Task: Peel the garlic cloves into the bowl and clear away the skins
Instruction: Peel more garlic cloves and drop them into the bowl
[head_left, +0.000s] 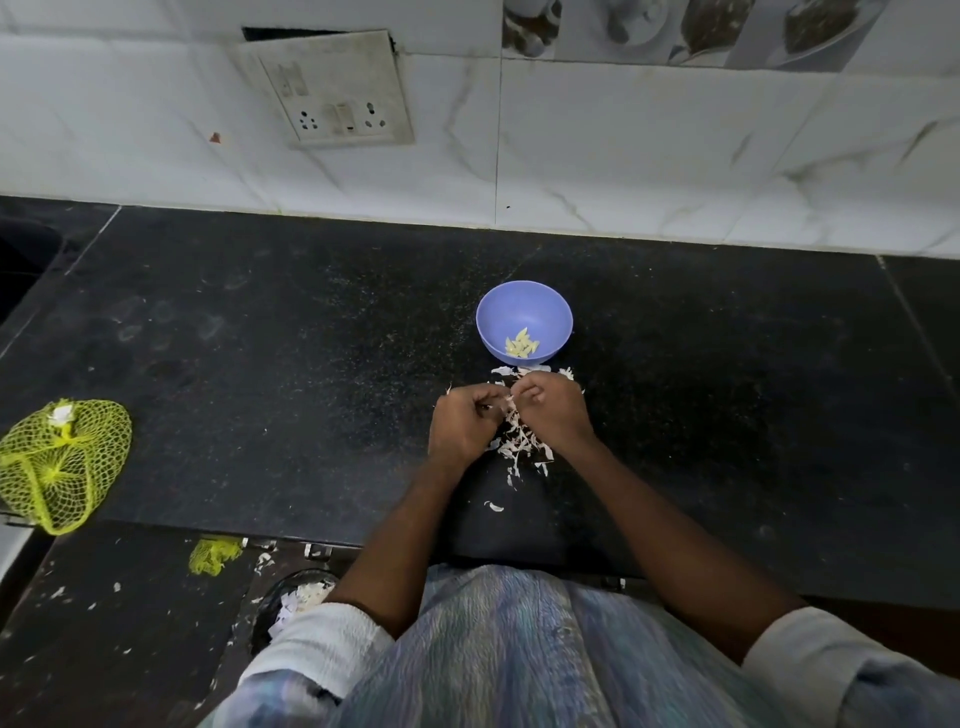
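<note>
Hands: left hand (464, 422) and right hand (551, 404) together, fingers curled, pinching a garlic clove (508, 401).
Bowl (524, 312): lilac, holds peeled cloves (521, 345).
Skins (519, 441): heaped on counter (260, 364) beneath hands.

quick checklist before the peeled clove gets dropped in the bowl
1. Blue bowl upright, just beyond the hands: ok.
2. Peeled cloves already lie in it, room left: ok.
3. Left hand and right hand pinch one clove between them: ok.
4. Clove fully peeled: cannot tell, fingers hide it.
5. Skins cleared from the counter: not ok, a pile lies under the hands.
</note>
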